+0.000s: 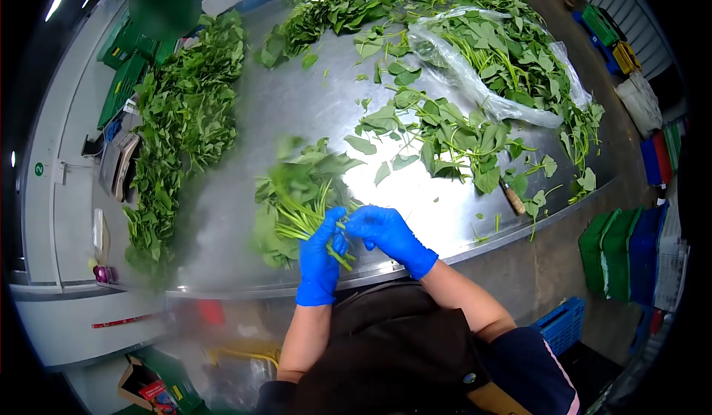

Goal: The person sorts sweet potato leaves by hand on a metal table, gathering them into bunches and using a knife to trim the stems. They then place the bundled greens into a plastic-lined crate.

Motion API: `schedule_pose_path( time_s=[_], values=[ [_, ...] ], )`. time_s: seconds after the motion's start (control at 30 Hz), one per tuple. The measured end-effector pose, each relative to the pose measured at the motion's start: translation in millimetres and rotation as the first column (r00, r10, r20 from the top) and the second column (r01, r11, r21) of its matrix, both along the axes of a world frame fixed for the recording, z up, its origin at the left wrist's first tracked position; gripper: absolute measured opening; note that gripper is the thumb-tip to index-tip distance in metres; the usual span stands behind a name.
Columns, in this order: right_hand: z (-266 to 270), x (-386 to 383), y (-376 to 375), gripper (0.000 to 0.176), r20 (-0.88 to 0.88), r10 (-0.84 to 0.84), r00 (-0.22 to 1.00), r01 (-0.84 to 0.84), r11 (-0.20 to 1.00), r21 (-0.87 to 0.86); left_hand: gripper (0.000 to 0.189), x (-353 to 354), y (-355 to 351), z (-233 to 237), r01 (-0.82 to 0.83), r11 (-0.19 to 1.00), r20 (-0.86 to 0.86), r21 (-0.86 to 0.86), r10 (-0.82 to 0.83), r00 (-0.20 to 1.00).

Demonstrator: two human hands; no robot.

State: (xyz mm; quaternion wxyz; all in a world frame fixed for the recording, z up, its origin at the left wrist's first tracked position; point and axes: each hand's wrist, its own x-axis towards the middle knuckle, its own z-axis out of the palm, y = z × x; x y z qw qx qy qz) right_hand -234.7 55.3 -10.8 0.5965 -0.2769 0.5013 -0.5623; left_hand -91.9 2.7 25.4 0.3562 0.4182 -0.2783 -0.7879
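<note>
A bunch of leafy green stalks (293,196) lies near the front edge of a steel table (297,111), its leaves fanned away from me and blurred. My left hand (320,255), in a blue glove, is closed around the stem ends. My right hand (386,231), also gloved in blue, pinches the same stems just to the right of the left hand. Both hands touch each other over the stalks.
A long heap of greens (185,126) runs down the table's left side. Loose greens (452,137) and an opened clear plastic bag (475,81) of greens lie at the right. A small wooden-handled knife (512,196) rests near the right edge. Green and blue crates (623,252) stand on the floor.
</note>
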Motion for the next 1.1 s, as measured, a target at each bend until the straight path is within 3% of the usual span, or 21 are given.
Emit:
schedule_pose_path(
  time_s=[0.03,0.13,0.17,0.2,0.23,0.3,0.33,0.37,0.4,0.43,0.47,0.6,0.7,0.77,0.83,0.9,0.93,1.03,1.1],
  values=[
    [-1,2,-1,0.016,-0.001,-0.043,0.999,0.043,0.999,-0.018,0.024,1,0,0,-0.062,0.997,0.028,-0.038,0.063,0.998],
    [3,-9,0,0.021,0.065,-0.389,0.919,0.392,0.919,-0.036,0.020,7,0,0,-0.240,0.958,0.108,-0.156,0.258,0.960],
    [-10,-23,-4,0.024,0.051,-0.481,0.875,0.482,0.876,-0.010,0.019,14,-5,5,-0.222,0.946,0.017,-0.235,0.232,0.973],
    [-6,-36,-3,0.029,0.049,-0.492,0.869,0.494,0.868,-0.049,0.019,14,-9,15,-0.340,0.922,0.045,-0.184,0.353,0.935],
    [7,-48,-4,0.035,0.169,-0.479,0.861,0.483,0.875,0.020,0.020,14,-12,22,-0.452,0.881,0.075,-0.141,0.464,0.882],
    [-11,-59,2,0.034,0.014,-0.428,0.903,0.428,0.904,-0.003,0.019,34,-22,8,-0.447,0.892,0.073,-0.064,0.451,0.889],
    [-21,-59,3,0.032,-0.331,-0.265,0.906,0.316,0.943,0.109,0.019,44,-30,-4,-0.442,0.896,0.069,-0.030,0.443,0.894],
    [-36,-57,4,0.030,-0.612,-0.035,0.790,0.239,0.937,0.254,0.020,59,-38,-27,-0.412,0.909,-0.025,0.065,0.415,0.910],
    [-73,-50,16,0.026,-0.786,-0.199,0.586,0.143,0.980,-0.141,0.021,75,-44,-57,-0.370,0.916,-0.120,0.156,0.390,0.913],
    [-66,-43,12,0.025,-0.805,-0.119,0.581,0.133,0.990,-0.050,0.022,82,-48,-72,-0.314,0.918,-0.217,0.241,0.367,0.905],
    [-67,-37,9,0.024,-0.816,-0.154,0.558,0.116,0.987,-0.107,0.027,79,-47,-73,-0.355,0.907,-0.132,0.228,0.390,0.911],
    [-80,-15,-6,0.023,-0.922,-0.110,0.370,0.006,0.993,-0.116,0.030,85,-48,-67,-0.180,0.959,-0.297,0.217,0.241,0.924],
    [-114,-16,-15,0.024,-0.882,-0.104,0.459,-0.024,0.991,-0.129,0.027,85,-51,-56,-0.178,0.970,-0.302,0.165,0.222,0.927],
    [-72,-19,-12,0.025,-0.643,-0.159,0.749,0.133,0.987,-0.089,0.026,87,-48,-42,-0.246,0.956,-0.270,0.158,0.281,0.921],
    [-56,-25,-12,0.026,-0.422,-0.178,0.889,0.194,0.981,-0.005,0.024,85,-46,-35,-0.287,0.950,-0.239,0.122,0.309,0.921],
    [-56,-37,-8,0.027,-0.285,-0.141,0.948,0.172,0.981,0.089,0.023,75,-40,-27,-0.326,0.939,-0.207,0.111,0.343,0.916],
    [-53,-38,-6,0.025,-0.419,-0.142,0.897,0.153,0.988,-0.009,0.020,67,-38,-24,-0.331,0.938,-0.167,0.106,0.345,0.924],
    [-25,-34,-5,0.025,-0.195,-0.220,0.956,0.223,0.975,-0.002,0.014,40,-26,-17,-0.337,0.941,-0.021,0.029,0.337,0.941],
    [-28,-30,-4,0.026,-0.322,-0.214,0.922,0.205,0.977,-0.061,0.019,16,-18,-11,-0.290,0.952,0.105,-0.101,0.300,0.948]
  ],
)
